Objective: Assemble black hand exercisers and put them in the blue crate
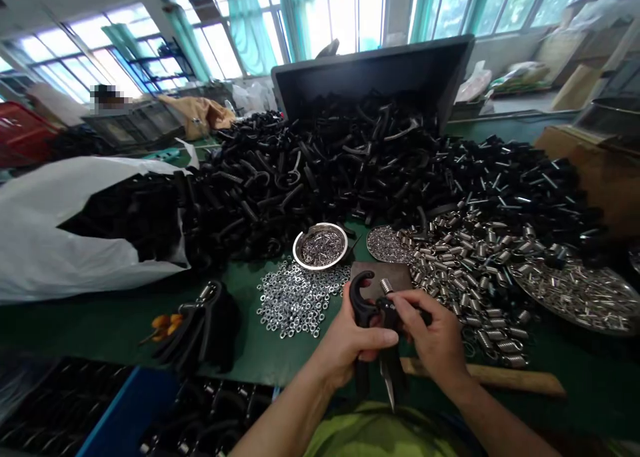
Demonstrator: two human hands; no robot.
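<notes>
My left hand (345,344) is closed around a black hook-shaped plastic part (359,297), its thumb lying across the front. My right hand (437,334) pinches a second black part (389,314) with small pale lettering, pressed against the first. A steel coil spring (386,286) stands up from between the parts, beside my right fingertips. Beneath the hands a pointed metal piece (387,380) sticks downward; what it belongs to is hidden. Behind them lies a flat metal block (400,274). Small ring-like nuts (293,300) are spread left of my left hand.
A metal bowl (296,249) holds small pins. Loose coil springs (470,270) and a tray of metal pieces (623,285) lie right. Black parts (320,157) are heaped before a grey crate (373,64). A white sack (45,224) stands left; a wooden strip (510,379) lies near right.
</notes>
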